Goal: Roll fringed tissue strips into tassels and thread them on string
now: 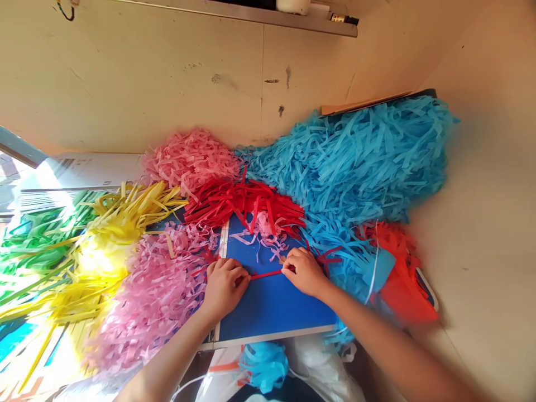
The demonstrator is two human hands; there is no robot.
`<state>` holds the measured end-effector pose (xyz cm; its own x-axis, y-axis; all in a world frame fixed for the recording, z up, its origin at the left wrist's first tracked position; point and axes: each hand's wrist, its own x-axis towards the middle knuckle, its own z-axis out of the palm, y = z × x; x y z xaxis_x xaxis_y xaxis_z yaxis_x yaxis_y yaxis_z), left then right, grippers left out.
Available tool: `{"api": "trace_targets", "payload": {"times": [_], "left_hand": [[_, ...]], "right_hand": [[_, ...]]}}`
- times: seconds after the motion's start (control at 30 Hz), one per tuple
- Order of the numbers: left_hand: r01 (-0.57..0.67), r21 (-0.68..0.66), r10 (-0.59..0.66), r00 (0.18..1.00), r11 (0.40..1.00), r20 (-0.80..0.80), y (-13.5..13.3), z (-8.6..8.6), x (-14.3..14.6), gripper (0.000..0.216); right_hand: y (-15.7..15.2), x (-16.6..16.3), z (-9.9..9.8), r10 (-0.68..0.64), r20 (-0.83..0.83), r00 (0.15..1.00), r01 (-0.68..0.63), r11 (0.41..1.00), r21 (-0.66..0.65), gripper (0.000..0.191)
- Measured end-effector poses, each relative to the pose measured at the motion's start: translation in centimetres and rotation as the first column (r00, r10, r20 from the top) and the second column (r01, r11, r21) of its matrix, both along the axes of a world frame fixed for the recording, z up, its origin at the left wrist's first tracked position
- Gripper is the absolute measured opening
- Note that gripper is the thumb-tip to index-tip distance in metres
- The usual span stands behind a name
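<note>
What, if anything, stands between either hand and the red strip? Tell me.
Nothing visible: the left hand and right hand both pinch the red strip, which runs straight between them over the blue tabletop. Loose pink shreds lie just beyond it, not across it.

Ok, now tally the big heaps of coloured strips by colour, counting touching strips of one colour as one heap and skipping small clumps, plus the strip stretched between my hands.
Green heap: 1
Yellow heap: 1
Pink heaps, back and front: 2
Red heap: 1
Blue heap: 1
Orange-red heap: 1
Held red strip: 1
Total: 8
</note>
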<state>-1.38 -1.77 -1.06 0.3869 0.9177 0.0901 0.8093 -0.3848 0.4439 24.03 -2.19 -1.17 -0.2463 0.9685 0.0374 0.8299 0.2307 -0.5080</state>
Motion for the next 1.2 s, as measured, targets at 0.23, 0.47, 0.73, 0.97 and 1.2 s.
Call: {"api": "trace_targets", "payload": {"times": [0.23,0.47,0.73,0.97,1.2], "left_hand": [[0.146,0.117,-0.129,0.981,0.982,-0.143,-0.5,1.2,1.4,0.029],[0.310,0.320,-0.240,0.941,0.895,-0.240,-1.0,0.6,2.5,0.021],[0.323,0.497,-0.293,0.946,0.805,-0.141,-0.8,0.8,3.4,0.022],[0.391,0.573,-0.506,0.861,0.720,0.048,-3.1,8.4,2.1,0.027],[0.220,0.533,-0.426,0.853,0.817,0.302,-5.3,10.0,3.0,0.014]], "right_hand": [[0.2,-0.8,1.0,0.002,0.069,0.998,-0.001,1.000,-0.004,0.014],[-0.4,-1.0,0.7,0.290,0.396,0.871,-0.411,0.872,0.265,0.015],[-0.3,-1.5,2.2,0.270,0.223,0.937,-0.322,0.915,0.243,0.016],[-4.0,-1.4,8.8,0.062,-0.626,0.778,-0.325,0.891,-0.316,0.029],[-5.8,-3.1,7.7,-0.478,-0.839,0.261,-0.438,0.715,-0.544,0.033]]}}
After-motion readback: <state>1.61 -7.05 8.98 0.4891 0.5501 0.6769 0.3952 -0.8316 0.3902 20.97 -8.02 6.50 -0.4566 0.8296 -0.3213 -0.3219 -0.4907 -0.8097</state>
